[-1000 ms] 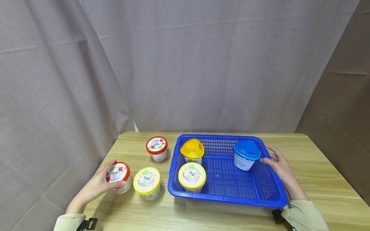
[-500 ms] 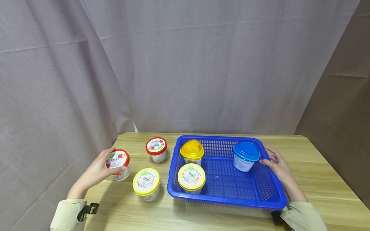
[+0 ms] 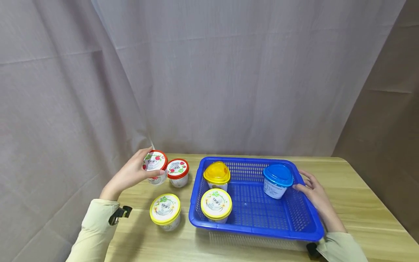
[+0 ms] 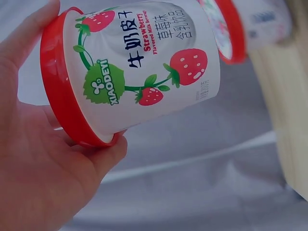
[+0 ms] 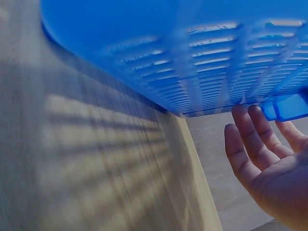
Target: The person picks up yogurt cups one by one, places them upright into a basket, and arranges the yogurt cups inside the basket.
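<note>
My left hand [image 3: 129,174] holds a white strawberry milk cup [image 4: 149,62] by its red lid, thumb on one side and fingers on the other. In the head view this cup is at the back left, beside a second red-lidded cup [image 3: 178,169]; whether they touch is unclear. My right hand [image 3: 316,198] grips the right rim of a blue plastic basket [image 3: 255,231], thumb over the edge and fingertips against the outer wall. Inside the basket, a yellow-topped cup [image 3: 217,173] and a yellow-lidded cup [image 3: 216,204] sit left, and a blue-lidded cup [image 3: 278,178] sits right.
Another yellow-lidded cup [image 3: 165,211] stands on the wooden table [image 3: 157,247] left of the basket. A grey curtain [image 3: 209,80] hangs behind the table and along its left side. A brown cloth [image 3: 389,127] covers the right side.
My left hand has carried the strawberry cup up from the front left, back and to the right, close to the other red-lidded cup. My right hand stays at the basket rim.
</note>
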Tool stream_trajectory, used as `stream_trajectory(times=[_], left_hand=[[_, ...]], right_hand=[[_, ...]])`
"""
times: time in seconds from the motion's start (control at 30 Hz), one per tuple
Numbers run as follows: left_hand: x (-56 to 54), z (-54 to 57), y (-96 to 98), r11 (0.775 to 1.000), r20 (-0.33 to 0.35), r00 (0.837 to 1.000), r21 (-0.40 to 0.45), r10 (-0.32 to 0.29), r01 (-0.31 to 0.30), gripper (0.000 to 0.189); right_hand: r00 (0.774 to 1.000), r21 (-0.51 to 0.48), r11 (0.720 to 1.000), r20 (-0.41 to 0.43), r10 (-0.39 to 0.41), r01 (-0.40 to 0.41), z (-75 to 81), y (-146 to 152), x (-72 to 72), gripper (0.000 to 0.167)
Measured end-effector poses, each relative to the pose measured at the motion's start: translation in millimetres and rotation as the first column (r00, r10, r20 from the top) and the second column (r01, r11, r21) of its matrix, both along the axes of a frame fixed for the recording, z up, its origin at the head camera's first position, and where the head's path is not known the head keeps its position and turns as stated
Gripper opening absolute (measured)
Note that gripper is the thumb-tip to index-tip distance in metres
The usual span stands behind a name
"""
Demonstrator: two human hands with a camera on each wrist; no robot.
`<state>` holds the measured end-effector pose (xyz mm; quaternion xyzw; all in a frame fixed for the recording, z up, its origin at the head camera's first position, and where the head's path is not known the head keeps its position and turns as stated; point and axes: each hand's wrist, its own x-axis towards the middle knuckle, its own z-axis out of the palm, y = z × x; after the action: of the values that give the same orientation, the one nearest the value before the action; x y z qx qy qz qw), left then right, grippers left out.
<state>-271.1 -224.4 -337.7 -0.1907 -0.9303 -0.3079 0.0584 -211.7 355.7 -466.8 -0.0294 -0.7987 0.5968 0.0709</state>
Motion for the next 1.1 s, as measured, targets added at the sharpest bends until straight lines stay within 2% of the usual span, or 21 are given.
stream_trajectory(times=[0.3, 0.5, 0.9, 1.1], left_hand=[[-9.3, 24.4, 39.7, 0.999, -0.019, 0.999, -0.002, -0.049, 0.049, 0.109], [-17.4, 37.5, 71.3, 0.993, -0.042, 0.992, 0.018, -0.118, 0.119, 0.107], [-25.9, 55.7, 149.1, 0.964, -0.079, 0.961, -0.001, -0.266, 0.266, 0.106], [-28.4, 62.8, 178.5, 0.948, -0.092, 0.944, -0.011, -0.317, 0.317, 0.106]], right_hand=[[1.0, -0.004, 1.0, 0.02, -0.004, 0.004, -2.7, -4, 2.3, 0.074], [1.0, -0.027, 1.0, 0.012, -0.007, 0.008, -1.3, -2, 1.6, 0.073], [1.0, -0.018, 1.0, 0.007, -0.008, 0.008, 0.6, 2, 2.4, 0.072], [1.0, -0.027, 1.0, 0.011, -0.009, 0.01, 1.8, 1, 2.4, 0.073]])
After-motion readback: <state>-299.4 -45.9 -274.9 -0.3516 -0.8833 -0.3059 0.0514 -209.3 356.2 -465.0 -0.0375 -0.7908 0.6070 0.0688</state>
